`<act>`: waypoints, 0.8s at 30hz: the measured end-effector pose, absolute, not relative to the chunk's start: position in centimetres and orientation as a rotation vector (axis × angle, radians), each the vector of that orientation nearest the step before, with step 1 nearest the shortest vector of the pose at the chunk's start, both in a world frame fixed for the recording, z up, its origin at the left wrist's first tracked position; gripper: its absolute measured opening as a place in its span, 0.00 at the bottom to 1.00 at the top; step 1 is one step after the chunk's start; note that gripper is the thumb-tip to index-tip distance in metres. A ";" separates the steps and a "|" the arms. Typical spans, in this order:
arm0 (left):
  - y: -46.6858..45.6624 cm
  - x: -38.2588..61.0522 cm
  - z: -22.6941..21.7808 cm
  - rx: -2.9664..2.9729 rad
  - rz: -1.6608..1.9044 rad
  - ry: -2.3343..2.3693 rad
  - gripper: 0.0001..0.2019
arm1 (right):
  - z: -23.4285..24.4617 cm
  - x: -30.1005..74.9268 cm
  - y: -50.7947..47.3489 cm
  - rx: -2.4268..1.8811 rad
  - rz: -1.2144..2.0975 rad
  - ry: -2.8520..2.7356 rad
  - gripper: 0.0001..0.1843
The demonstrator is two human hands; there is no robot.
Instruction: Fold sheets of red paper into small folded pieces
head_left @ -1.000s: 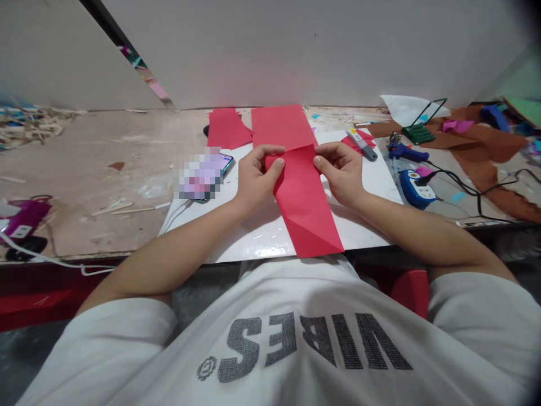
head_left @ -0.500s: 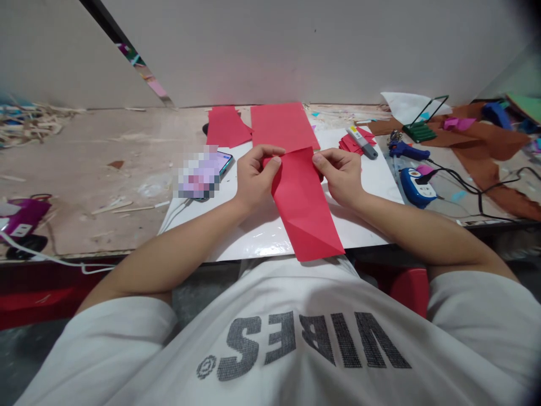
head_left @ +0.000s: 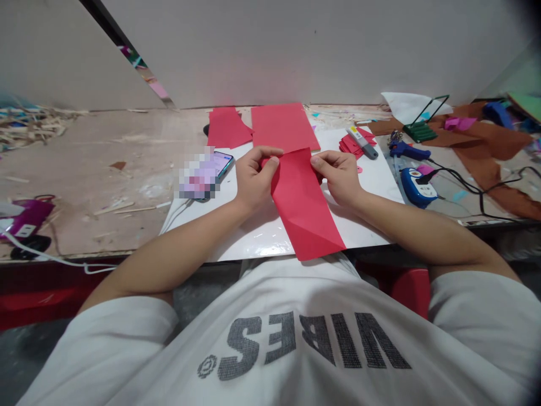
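Note:
A long strip of red paper (head_left: 306,203) hangs over the white board (head_left: 249,237), its near end lying past the board's front edge by the shirt. My left hand (head_left: 258,176) pinches its far left edge between thumb and fingers. On the far right edge, my right hand (head_left: 338,173) is closed in a similar pinch. The fingertips behind the paper are partly hidden. Beyond the hands lie a red paper sheet (head_left: 283,124) and a smaller red paper piece (head_left: 228,127). A grey utility knife (head_left: 362,143) rests on several small red paper scraps (head_left: 350,145).
Left of the board's middle is a phone (head_left: 211,169), partly blurred out, with a white cable. At right are a blue glue gun (head_left: 408,150), a blue power socket (head_left: 417,188), black cords and brown paper (head_left: 486,163). A purple device (head_left: 31,219) sits far left.
My right hand has shifted slightly left along with the paper's far edge. A small pink-red bit now shows beside that hand. Both hands keep their hold.

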State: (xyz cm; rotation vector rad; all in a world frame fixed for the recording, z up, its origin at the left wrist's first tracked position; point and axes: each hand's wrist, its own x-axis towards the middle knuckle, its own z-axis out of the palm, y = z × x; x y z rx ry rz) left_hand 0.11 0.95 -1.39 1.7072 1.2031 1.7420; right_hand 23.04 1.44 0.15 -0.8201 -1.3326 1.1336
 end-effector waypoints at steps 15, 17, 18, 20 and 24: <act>3.5 -2.0 -1.1 1.461 1.028 0.969 0.25 | 1.3 23.8 2.0 -0.910 1.411 -1.474 0.13; 3.3 -2.2 -0.5 1.506 0.960 0.970 0.23 | 1.5 23.7 1.6 -0.918 1.464 -1.481 0.13; 3.1 -2.1 -0.2 1.527 0.934 0.970 0.23 | 1.5 23.7 1.4 -0.920 1.493 -1.490 0.13; 2.4 -1.7 0.3 1.556 0.885 0.965 0.22 | 1.5 23.6 1.1 -0.936 1.535 -1.505 0.13; 1.2 -0.8 0.2 1.634 0.852 1.006 0.22 | 1.0 23.6 1.1 -0.959 1.577 -1.495 0.12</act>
